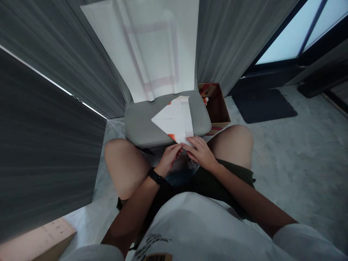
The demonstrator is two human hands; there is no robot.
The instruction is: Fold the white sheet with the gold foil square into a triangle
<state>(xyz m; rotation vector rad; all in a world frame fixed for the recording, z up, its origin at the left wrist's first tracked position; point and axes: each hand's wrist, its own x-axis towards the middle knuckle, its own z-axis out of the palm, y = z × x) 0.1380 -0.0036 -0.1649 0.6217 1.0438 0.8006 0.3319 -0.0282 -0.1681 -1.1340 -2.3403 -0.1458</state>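
A folded sheet of white paper (175, 117) with orange patches lies partly on the grey chair seat (141, 125), its point turned left and its near corner past the front edge. My left hand (170, 157) pinches that near corner with thumb and finger. Beside it, my right hand (200, 152) grips the same corner from the right, fingers lying over the paper and thumb close to my left hand. The undersides of the fingers are hidden.
A large white sheet (154, 50) drapes over the chair's backrest. Right of the chair stands an open cardboard box (219, 105) with something orange and white inside. A dark mat (263, 105) lies on the floor; a wooden box (40, 241) is at lower left. Grey curtains (225, 36) hang behind.
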